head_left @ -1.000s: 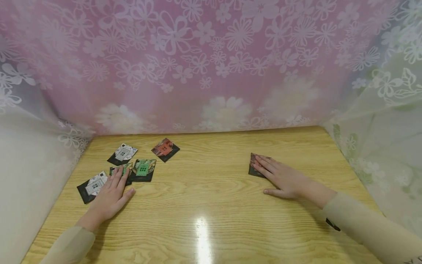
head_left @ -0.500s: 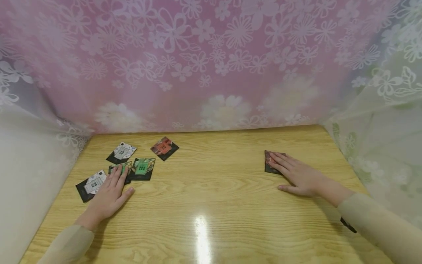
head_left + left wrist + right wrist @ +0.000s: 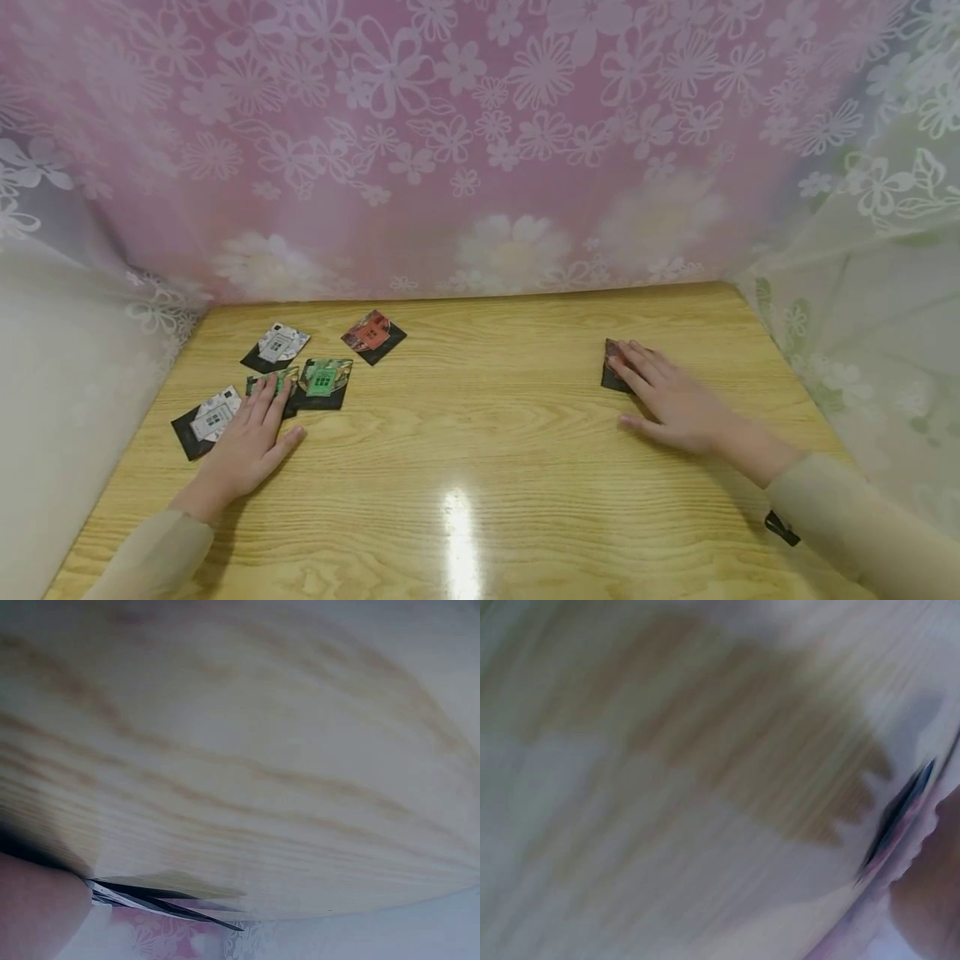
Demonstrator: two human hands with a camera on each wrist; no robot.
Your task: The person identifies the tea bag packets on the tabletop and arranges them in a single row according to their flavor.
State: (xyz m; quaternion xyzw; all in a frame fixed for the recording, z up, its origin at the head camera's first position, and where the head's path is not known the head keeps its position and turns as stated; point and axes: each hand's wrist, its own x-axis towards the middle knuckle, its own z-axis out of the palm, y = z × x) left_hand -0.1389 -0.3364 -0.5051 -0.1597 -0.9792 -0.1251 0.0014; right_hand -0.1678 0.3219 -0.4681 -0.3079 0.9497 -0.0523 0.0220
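Observation:
My left hand lies with its fingers outstretched over a flat green-and-black packet at the left of the table. Right beside it is a second green packet. A white-and-black packet sits partly behind the same hand's outer side. On the right, my right hand, slightly blurred, has its fingers extended over a red-and-black packet, covering most of it. In the right wrist view that packet shows edge-on near the hand. Thin packet edges appear by the left hand in the left wrist view.
Another white packet and a second red packet lie toward the back left of the wooden table. A pink floral curtain hangs along the far edge, with pale floral cloth at the right side.
The right hand has slid the red packet to the right across the table; over the last half second the packet stays about there while the hand shifts slightly. The left hand stays put.

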